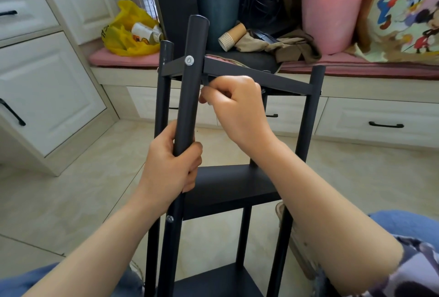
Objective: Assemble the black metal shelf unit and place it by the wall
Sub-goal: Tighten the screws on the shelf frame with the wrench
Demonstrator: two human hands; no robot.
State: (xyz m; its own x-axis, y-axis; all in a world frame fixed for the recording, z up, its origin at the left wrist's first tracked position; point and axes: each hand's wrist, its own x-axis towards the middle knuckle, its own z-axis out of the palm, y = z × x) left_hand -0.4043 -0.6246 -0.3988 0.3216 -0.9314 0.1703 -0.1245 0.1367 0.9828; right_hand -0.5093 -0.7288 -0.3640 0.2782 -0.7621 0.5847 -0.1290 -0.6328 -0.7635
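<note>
The left hand (173, 166) is wrapped round the nearest post (190, 82). The right hand (237, 104) pinches a small dark tool (204, 81) under the top shelf (261, 78). The black shelf unit (228, 185) stands on the floor (71, 189) between the person's knees. It has four posts and three shelves, with two silver bolts (189, 60) on that post. Behind it, a window seat (356, 63) holds a yellow bag (128, 35), paper cups (231, 36), a dark bin (218, 11) and a pink bucket (332, 11).

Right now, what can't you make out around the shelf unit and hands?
Head view: dark tool in the right hand, under the top shelf, mostly hidden by curled fingers.
Head view: inner end of the silver bolt, behind the front post the left hand grips.
Head view: shelf unit feet, cut off by the bottom edge.
</note>
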